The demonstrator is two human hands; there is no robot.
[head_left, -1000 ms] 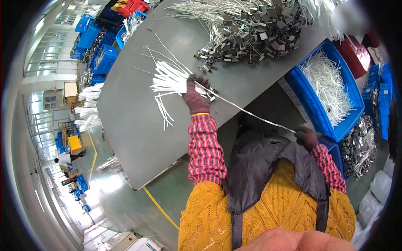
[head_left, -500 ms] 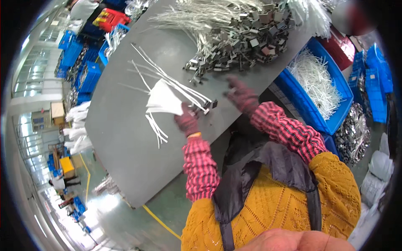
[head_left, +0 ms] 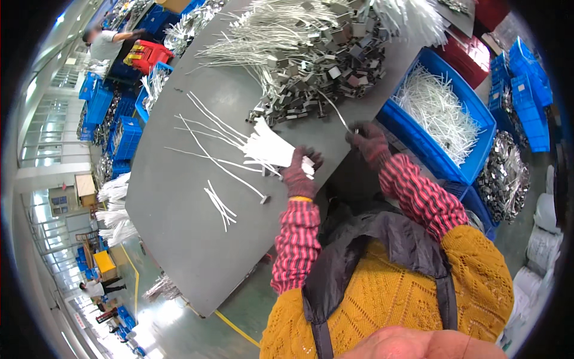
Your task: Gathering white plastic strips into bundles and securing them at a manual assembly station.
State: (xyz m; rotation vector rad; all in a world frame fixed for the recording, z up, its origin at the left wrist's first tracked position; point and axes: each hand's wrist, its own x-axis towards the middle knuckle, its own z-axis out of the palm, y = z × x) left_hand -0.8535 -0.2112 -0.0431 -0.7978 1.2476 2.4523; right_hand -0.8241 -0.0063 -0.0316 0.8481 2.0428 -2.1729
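In my gloved left hand (head_left: 301,172) is a bundle of white strips (head_left: 269,145), gripped near one end and fanned out across the grey table. My gloved right hand (head_left: 369,142), near the table's edge, pinches the end of a thin white strand (head_left: 336,107) that reaches back to the pile. This pile of small grey metal blocks (head_left: 317,90) with pale tails lies beyond both hands. A long white strand with a dark block (head_left: 265,199) on its end rests left of my left hand, among other long strands. Several short white strips (head_left: 220,207) lie crossed nearer the left.
A blue bin (head_left: 440,113) of white strips stands at the right, beside the grey table (head_left: 173,239). Shiny metal parts (head_left: 505,176) are heaped beyond it. Red and blue crates stand farther back. At the far left a person (head_left: 107,48) reaches out near a red container (head_left: 148,57).
My left hand has moved right with the bundle, leaving long strands on the table. My right hand has drawn back right from the pile and now holds a strand.
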